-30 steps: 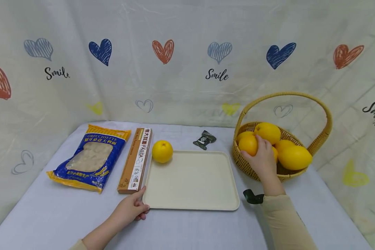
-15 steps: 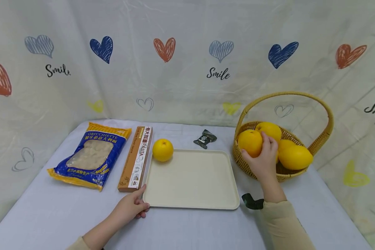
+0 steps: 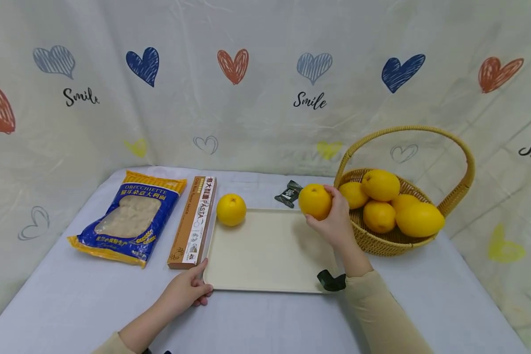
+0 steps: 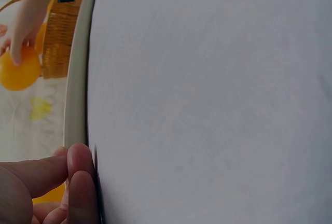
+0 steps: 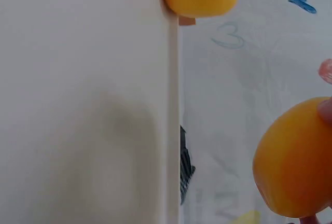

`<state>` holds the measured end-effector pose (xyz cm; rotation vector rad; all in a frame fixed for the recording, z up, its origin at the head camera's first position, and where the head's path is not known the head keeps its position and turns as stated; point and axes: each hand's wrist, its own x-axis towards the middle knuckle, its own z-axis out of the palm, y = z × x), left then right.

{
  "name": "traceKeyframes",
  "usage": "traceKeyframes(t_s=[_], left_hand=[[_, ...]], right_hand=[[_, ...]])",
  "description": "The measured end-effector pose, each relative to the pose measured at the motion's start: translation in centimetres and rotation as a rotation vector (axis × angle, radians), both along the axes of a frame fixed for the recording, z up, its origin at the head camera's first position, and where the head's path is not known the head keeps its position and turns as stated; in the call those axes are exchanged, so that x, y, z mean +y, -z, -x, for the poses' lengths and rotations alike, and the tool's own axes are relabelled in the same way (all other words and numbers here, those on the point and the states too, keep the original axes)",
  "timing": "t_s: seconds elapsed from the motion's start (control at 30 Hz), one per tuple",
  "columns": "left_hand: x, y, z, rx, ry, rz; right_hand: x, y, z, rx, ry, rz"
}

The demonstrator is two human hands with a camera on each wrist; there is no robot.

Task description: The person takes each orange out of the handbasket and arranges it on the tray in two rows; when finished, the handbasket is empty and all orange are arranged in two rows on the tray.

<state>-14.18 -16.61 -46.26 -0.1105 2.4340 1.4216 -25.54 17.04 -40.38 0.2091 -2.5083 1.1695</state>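
My right hand [image 3: 338, 227] grips an orange [image 3: 315, 202] in the air above the tray's back right corner. In the right wrist view that held orange [image 5: 293, 162] shows at the right edge, with only fingertips visible. The cream tray [image 3: 265, 253] lies flat on the table, and my left hand [image 3: 186, 290] pinches its front left corner. Seen from the left wrist, the thumb and fingers close on the tray's rim [image 4: 78, 94]. Another orange [image 3: 231, 210] sits in the tray's back left corner.
Right of the tray stands a wicker basket [image 3: 376, 245] with a tall handle, holding several yellow-orange fruits [image 3: 381, 185]. A pasta box [image 3: 192, 223] and a blue orecchiette bag [image 3: 130, 219] lie on the left. Behind the tray is a small dark wrapped packet [image 3: 288, 194].
My right hand has lifted an orange out of the basket and carried it left, over the tray. The left hand has stayed at the tray's corner.
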Motion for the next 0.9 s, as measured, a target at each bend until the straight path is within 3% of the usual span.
traceKeyframes(t_s=[0.27,0.4,0.57,0.9], left_hand=[[-0.1,-0.1,0.1,-0.007,-0.017,0.021],[-0.1,0.0,0.1,-0.005,-0.015,0.025],[0.1,-0.2,0.0,-0.007,-0.01,0.01],[0.2,-0.7,0.0,-0.013,-0.021,0.009]], right_hand=[[-5.3,1.5,1.3,-0.129,-0.158,0.091],[-7.3,2.1,1.8,-0.142,-0.225,0.049],[-8.8,2.9,2.6,-0.21,-0.252,-0.002],[-9.8,3.6,2.9,-0.283,-0.261,0.021]])
